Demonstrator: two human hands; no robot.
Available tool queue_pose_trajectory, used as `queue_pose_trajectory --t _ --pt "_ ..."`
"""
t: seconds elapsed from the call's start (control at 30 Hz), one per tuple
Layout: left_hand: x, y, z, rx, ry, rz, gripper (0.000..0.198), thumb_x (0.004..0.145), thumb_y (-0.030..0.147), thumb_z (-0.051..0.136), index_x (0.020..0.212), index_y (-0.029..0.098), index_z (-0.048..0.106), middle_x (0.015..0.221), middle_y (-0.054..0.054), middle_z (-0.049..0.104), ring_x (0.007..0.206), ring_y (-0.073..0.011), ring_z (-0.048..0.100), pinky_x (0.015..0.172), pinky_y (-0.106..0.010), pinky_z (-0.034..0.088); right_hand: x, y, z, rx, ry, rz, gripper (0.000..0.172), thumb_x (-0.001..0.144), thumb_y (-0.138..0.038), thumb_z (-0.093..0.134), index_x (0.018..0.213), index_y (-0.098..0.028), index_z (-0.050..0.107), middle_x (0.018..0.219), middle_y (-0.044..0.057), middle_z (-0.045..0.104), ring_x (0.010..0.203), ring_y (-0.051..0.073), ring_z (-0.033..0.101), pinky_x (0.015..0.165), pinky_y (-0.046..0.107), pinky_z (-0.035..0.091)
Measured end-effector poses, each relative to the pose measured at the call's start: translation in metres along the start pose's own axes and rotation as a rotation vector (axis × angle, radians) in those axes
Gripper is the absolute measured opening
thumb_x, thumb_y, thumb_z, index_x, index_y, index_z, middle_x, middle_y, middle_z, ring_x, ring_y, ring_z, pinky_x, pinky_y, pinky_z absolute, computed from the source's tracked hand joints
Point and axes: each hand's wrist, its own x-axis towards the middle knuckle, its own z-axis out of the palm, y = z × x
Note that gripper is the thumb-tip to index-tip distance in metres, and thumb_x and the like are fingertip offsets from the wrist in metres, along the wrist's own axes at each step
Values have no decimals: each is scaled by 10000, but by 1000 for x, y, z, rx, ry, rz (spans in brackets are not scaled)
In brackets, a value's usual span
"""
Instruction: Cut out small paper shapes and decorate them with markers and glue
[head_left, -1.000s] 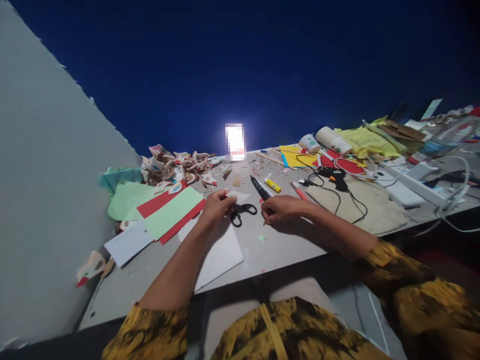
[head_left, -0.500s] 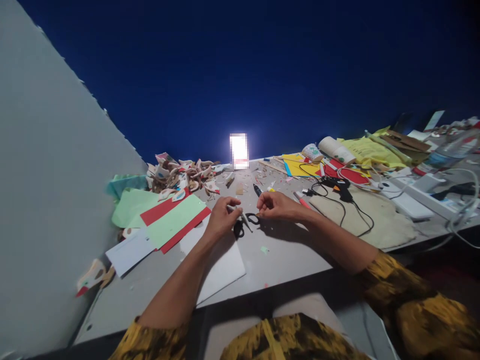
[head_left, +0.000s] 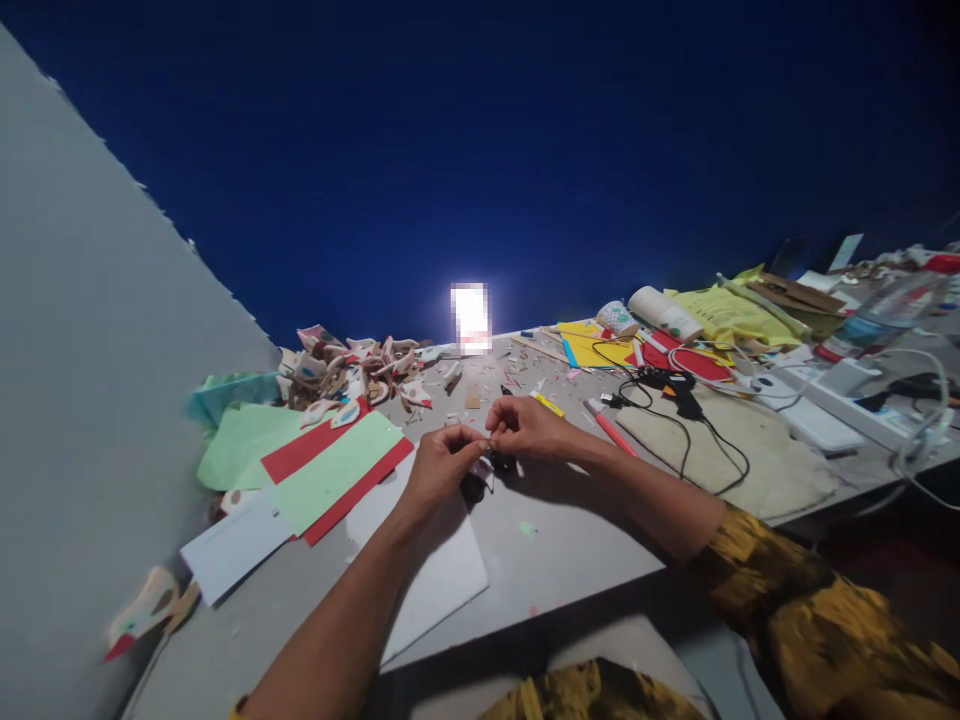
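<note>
My left hand [head_left: 448, 465] is closed in a pinch above the desk, thumb against the fingers. Its fingertips meet those of my right hand [head_left: 525, 428], which is pinched as well. Whatever lies between the fingertips is too small to make out. Just below them, scissors [head_left: 472, 488] with black handles lie on the desk, partly covered by my hands. A white sheet [head_left: 439, 580] rests beneath my left forearm. To the right of my right hand are a yellow tool [head_left: 549, 404] and a red pen-like stick [head_left: 616, 430].
Green paper [head_left: 337, 470] and red paper [head_left: 360, 490] lie at left, before a heap of painted cut-outs [head_left: 360, 370]. A black glue gun [head_left: 679, 390] with its cable sits on a cloth [head_left: 652, 425] at right. Farther right are a power strip [head_left: 847, 395] and a bottle [head_left: 885, 315].
My hands have come together until their fingertips meet; they were apart before. The thin pale stick seen by my left fingers no longer shows clearly. The view has shifted slightly.
</note>
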Motion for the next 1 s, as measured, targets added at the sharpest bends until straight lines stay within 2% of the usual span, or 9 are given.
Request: queue_pose_trajectory --t 0.07,0.2,0.27,0.33,0.53,0.67,0.73,0.83,1.0 --pt "2 4 -2 14 18 5 173 644 297 828 701 180 715 577 -48 679 473 -186 630 438 -262 428 1 -7 -19 -119 21 -6 105 758 -165 677 863 -167 677 769 1 701 687 129 629 624 221 445" --pt "7 11 -7 34 124 38 139 625 251 818 670 162 721 535 -28 638 442 -141 573 432 -232 366 0 -13 -62 -475 423 106 90 827 -162 619 862 -159 702 864 44 731 767 152 638 688 246 433" --pt "9 13 -9 43 168 47 122 622 238 812 655 154 730 519 -26 625 419 -107 504 431 -225 336 -2 -7 -71 -692 388 278 107 852 -246 641 878 -176 718 890 60 747 793 188 649 666 269 405" --pt "10 14 -12 31 184 45 121 633 247 804 651 151 733 516 -31 625 419 -95 469 437 -225 331 -4 3 -68 -832 248 400 192 855 -367 678 925 -196 731 963 80 765 854 225 668 655 281 384" --pt "14 12 -14 -14 227 21 142 627 261 788 678 140 735 540 -32 634 429 -92 488 446 -220 333 -4 26 -51 -912 201 407 226 866 -351 636 990 -181 719 1031 145 758 956 267 681 681 294 385" --pt "16 7 -12 -55 277 29 149 616 269 779 664 144 715 502 5 581 412 -86 467 437 -223 346 -5 20 -45 -632 333 248 195 842 -379 622 881 -189 648 889 88 725 819 232 652 673 298 414" --pt "18 2 -11 -82 309 59 152 626 272 777 706 153 724 486 25 557 413 -88 460 439 -223 361 -7 13 -31 -226 229 151 171 815 -361 631 852 -199 593 819 49 698 735 195 634 646 282 441" --pt "19 -4 -10 -110 333 98 162 658 282 776 768 173 728 484 48 535 410 -93 453 438 -228 380 -14 5 0 262 21 151 241 810 -381 664 937 -219 540 775 11 678 637 163 610 597 271 467" --pt "16 -2 -10 -63 364 150 137 683 269 778 778 176 745 520 44 567 432 -88 459 446 -223 382 -18 3 35 407 -82 112 310 936 -436 596 1155 -217 594 754 -7 643 590 132 569 536 239 431"
